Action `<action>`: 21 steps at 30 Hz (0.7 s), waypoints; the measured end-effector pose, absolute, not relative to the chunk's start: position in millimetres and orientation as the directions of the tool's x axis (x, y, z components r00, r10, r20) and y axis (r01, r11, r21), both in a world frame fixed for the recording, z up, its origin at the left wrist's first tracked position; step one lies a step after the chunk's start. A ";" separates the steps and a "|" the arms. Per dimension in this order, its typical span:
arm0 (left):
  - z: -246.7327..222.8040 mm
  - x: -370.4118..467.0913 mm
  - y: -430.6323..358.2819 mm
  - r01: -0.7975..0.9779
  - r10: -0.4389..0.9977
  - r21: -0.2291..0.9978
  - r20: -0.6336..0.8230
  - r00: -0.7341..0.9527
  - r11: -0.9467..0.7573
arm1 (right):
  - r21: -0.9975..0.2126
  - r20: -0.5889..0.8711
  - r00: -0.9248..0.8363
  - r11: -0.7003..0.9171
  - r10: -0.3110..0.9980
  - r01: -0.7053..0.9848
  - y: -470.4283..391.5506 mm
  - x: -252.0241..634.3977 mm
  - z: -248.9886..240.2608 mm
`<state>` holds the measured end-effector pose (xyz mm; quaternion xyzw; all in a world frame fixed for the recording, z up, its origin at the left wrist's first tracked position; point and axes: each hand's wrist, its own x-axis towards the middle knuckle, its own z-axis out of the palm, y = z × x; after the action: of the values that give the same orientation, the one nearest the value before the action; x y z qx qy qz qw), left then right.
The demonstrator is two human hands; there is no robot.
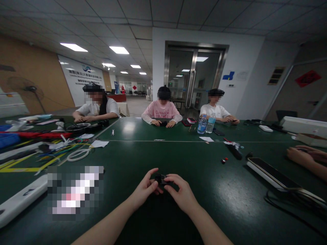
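A small black object (pixel 160 179) is held between my two hands, low over the middle of the green table (pixel 127 154). My left hand (pixel 145 190) grips its left side between thumb and fingers, with the index finger reaching up past it. From the right, my right hand (pixel 180 190) pinches the same object with thumb and fingertips. The object's details are too small and dark to make out.
Left lie a white power strip (pixel 22 199), a pixelated phone-like item (pixel 76 190) and a coiled white cable (pixel 78 154). Right are a black-topped device (pixel 273 173) and another person's hands (pixel 306 154). Water bottles (pixel 206 124) stand farther back; three people sit opposite.
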<state>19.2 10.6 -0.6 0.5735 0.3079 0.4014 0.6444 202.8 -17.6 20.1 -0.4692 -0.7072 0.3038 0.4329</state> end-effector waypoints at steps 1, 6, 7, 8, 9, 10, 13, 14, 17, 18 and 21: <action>-0.1 19.3 10.5 -0.167 0.871 0.986 0.060 0.487 0.026 | -0.834 0.331 -0.184 0.378 0.926 0.402 -17.0 203.1 19.6; -1.0 19.6 12.1 -0.175 0.861 0.984 0.061 0.506 0.033 | -0.830 0.335 -0.183 0.381 0.924 0.408 -13.9 203.3 16.0; -1.2 19.8 12.3 -0.177 0.861 0.984 0.066 0.504 0.028 | -0.829 0.335 -0.181 0.380 0.925 0.409 -13.7 203.1 15.7; -1.2 19.9 12.4 -0.178 0.862 0.984 0.069 0.503 0.025 | -0.830 0.332 -0.179 0.377 0.926 0.412 -13.7 202.9 15.7; -1.1 20.1 12.3 -0.179 0.863 0.983 0.070 0.500 0.024 | -0.830 0.326 -0.177 0.371 0.928 0.416 -13.9 202.7 15.9; -0.8 20.1 12.1 -0.178 0.864 0.984 0.069 0.498 0.024 | -0.832 0.318 -0.176 0.363 0.932 0.420 -14.2 202.6 16.3; 0.5 19.9 11.3 -0.163 0.869 0.986 0.052 0.492 0.033 | -0.836 0.294 -0.174 0.341 0.940 0.430 -15.5 202.7 18.0; 0.8 19.6 11.1 -0.157 0.871 0.987 0.047 0.489 0.036 | -0.837 0.288 -0.175 0.336 0.941 0.431 -15.9 202.8 18.5; 1.2 18.7 11.2 -0.147 0.869 0.988 0.039 0.493 0.039 | -0.840 0.284 -0.176 0.333 0.942 0.429 -16.0 203.1 18.6; 1.2 18.5 11.4 -0.145 0.867 0.989 0.039 0.497 0.039 | -0.840 0.286 -0.176 0.335 0.942 0.426 -15.8 203.1 18.2; 1.7 18.0 11.7 -0.147 0.857 0.989 0.046 0.513 0.035 | -0.841 0.292 -0.175 0.339 0.940 0.422 -15.2 203.2 16.9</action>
<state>18.0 11.7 1.7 0.5775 0.3074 0.3861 0.6503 203.2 -15.2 16.9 -0.4854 -0.7018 0.3079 0.4208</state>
